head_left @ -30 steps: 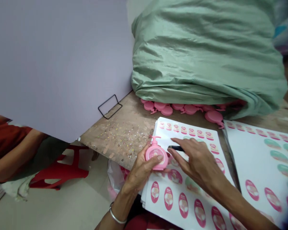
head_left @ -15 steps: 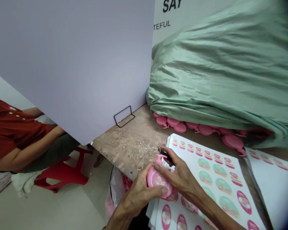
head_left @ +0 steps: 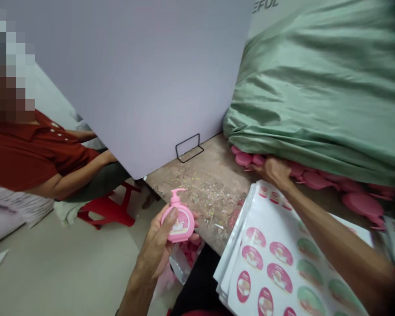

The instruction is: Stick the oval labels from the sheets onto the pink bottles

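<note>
On the far left a seated person in a red shirt (head_left: 29, 153) sits by a red stool (head_left: 108, 210), clear of my work. My left hand (head_left: 159, 248) is closed around the small pink pump bottle (head_left: 178, 219), thumb across its labelled face, and holds it out past the tabletop (head_left: 210, 184) edge, over the floor and a plastic bag (head_left: 181, 263) of pink pieces below. The grip looks light, on a smooth rounded body; I judge that a slip here would drop the bottle to the floor rather than into the bag, and a thumb dragged over the fresh label could crease or shift it.

Further right, the stack of sticker sheets (head_left: 276, 263) overhangs the tabletop edge and my right forearm lies across it; I think a careless pull of that arm could slide the top sheets off. My right hand (head_left: 276, 173) reaches among the pink bottles (head_left: 312, 180) tucked under the green sack (head_left: 316, 96), fingers curled down onto them; whether it has already gripped one I cannot tell. A tug there could spill several out.

Half a second ago both hands were together on the bottle above the sheets, the right one holding a dark tool. Now the bottle is off to the left, and the right hand has gone to the pile; the tool is not visible.
</note>
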